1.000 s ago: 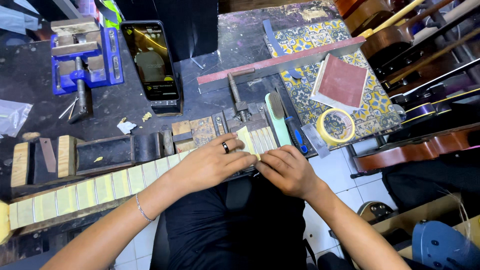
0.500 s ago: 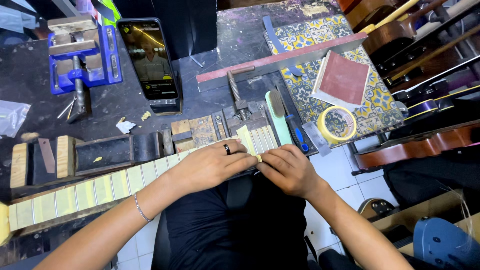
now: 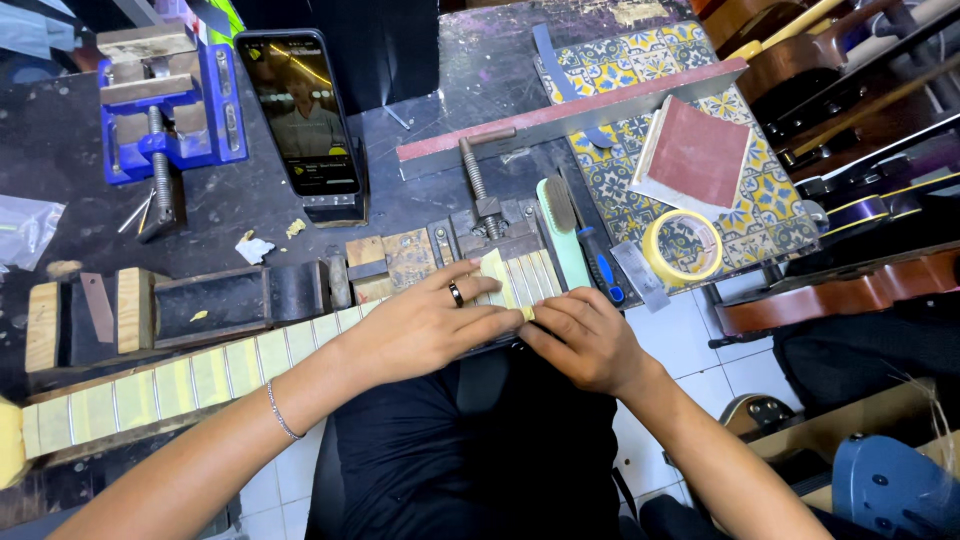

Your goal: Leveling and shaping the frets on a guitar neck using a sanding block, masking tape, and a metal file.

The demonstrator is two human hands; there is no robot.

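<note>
- Both hands meet at the near end of a guitar neck (image 3: pixel 200 375) whose fretboard is covered in yellow masking tape between the frets.
- Left hand (image 3: pixel 425 325), a dark ring on one finger and a thin bracelet at the wrist, lies flat on the fretboard with fingers stretched out and pressing down.
- Right hand (image 3: pixel 585 340) is curled, its fingertips pinching a small bit of yellow tape at the edge of the neck, touching the left fingertips.
- Neck runs from the left table edge across to the hands, lying along the front of the dark workbench (image 3: pixel 60 210).
- Just beyond the hands: a green-handled brush (image 3: pixel 560 235), a blue-handled tool (image 3: pixel 600 270), and a roll of yellow tape (image 3: pixel 683 247).
- Farther back: a sanding block (image 3: pixel 695 158) on a patterned cloth (image 3: pixel 780 205), a phone (image 3: pixel 303 115) propped upright, and a blue vise (image 3: pixel 165 115).
</note>
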